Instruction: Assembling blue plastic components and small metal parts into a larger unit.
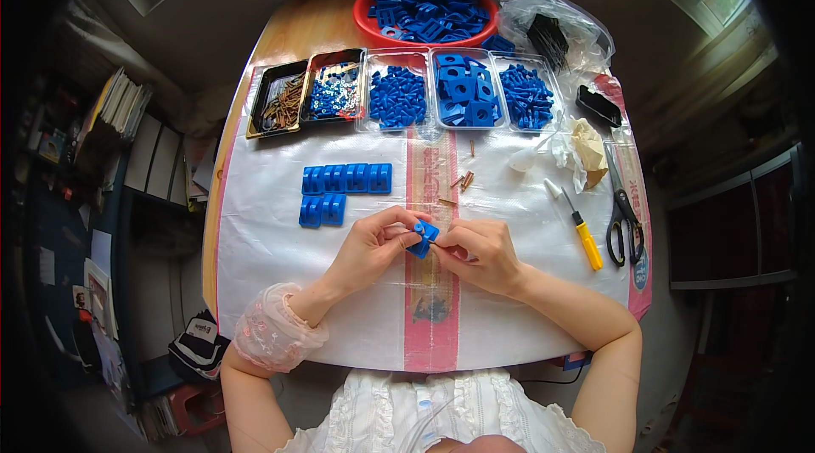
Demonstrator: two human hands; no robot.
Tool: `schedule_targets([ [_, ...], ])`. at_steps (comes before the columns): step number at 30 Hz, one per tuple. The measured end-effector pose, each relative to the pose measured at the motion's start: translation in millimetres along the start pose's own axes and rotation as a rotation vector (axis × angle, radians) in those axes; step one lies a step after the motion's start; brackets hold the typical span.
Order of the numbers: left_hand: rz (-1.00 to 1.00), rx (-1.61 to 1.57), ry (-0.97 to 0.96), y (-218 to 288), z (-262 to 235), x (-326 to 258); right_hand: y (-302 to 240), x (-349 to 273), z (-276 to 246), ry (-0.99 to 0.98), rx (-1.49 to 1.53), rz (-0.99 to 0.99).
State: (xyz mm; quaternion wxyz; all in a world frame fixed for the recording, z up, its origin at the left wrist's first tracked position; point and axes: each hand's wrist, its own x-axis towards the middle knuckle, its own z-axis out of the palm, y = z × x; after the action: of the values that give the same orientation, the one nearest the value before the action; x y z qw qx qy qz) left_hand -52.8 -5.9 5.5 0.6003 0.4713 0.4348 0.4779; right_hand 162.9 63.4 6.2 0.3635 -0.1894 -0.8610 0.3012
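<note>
My left hand pinches a small blue plastic block between thumb and fingers, above the middle of the covered table. Close against the block's right side, my right hand is closed in a pinch; whatever lies between its fingertips is too small to make out. Left of my hands, several similar blue blocks lie in two rows, the nearer row shorter. Just beyond my right hand a few brass-coloured screws or pins are scattered on the sheet.
Trays along the back hold long screws, small metal and blue bits, and blue plastic parts. Behind them stands a red basin of blue parts. A yellow-handled screwdriver, black scissors and crumpled paper lie right.
</note>
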Motion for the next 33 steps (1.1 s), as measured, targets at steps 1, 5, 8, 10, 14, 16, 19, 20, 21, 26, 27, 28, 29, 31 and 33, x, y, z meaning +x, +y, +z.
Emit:
schedule_targets([
  [1, 0.006, 0.003, -0.002, -0.4, -0.2, 0.4, 0.2, 0.2, -0.9, -0.013, 0.023, 0.022],
  [5, 0.011, -0.019, 0.01, 1.4, 1.9, 0.1, -1.2, 1.6, -3.9, -0.077, 0.345, 0.316],
  [8, 0.039, -0.014, 0.008, -0.8, 0.7, 0.3, 0.0, 0.8, -2.0, -0.066, 0.437, 0.363],
  [10, 0.05, -0.014, 0.012, -0.8, 1.1, 0.0, -1.0, 1.5, -2.6, -0.065, 0.31, 0.284],
  [14, 0.053, 0.049, -0.003, 4.6, 3.0, -0.3, -2.7, 0.9, -2.9, -0.028, 0.064, 0.084],
  [16, 0.045, 0.073, -0.007, 5.7, 3.1, -0.5, -2.3, 0.9, -1.9, 0.006, 0.042, 0.081],
  [19, 0.08, 0.048, -0.011, 2.1, 3.4, 0.8, -0.6, 0.8, -0.1, 0.035, 0.081, 0.133],
  [20, 0.07, 0.058, -0.017, 2.7, 3.4, 0.3, 0.0, 0.9, 0.2, 0.041, 0.105, 0.16],
  [21, 0.061, 0.067, -0.022, 4.4, 3.2, -0.6, -0.3, 1.1, -0.4, 0.03, 0.1, 0.149],
  [26, 0.013, 0.071, -0.026, 6.2, 2.9, -1.2, -2.1, 2.0, -2.3, 0.001, 0.106, 0.146],
  [27, 0.012, 0.066, -0.025, 6.6, 3.2, -1.1, -2.2, 2.1, -2.4, 0.0, 0.102, 0.145],
  [28, 0.01, 0.06, -0.024, 6.6, 3.2, -1.1, -1.9, 2.2, -2.3, -0.001, 0.1, 0.145],
  [29, 0.011, 0.059, -0.023, 6.2, 3.0, -1.1, -1.7, 2.3, -2.1, -0.002, 0.097, 0.144],
  [31, 0.014, 0.058, -0.023, 5.1, 2.6, -1.1, -1.7, 2.4, -2.2, -0.004, 0.089, 0.139],
  [33, 0.02, 0.059, -0.017, 3.9, 2.3, -1.2, -2.1, 2.5, -2.0, -0.007, 0.077, 0.138],
])
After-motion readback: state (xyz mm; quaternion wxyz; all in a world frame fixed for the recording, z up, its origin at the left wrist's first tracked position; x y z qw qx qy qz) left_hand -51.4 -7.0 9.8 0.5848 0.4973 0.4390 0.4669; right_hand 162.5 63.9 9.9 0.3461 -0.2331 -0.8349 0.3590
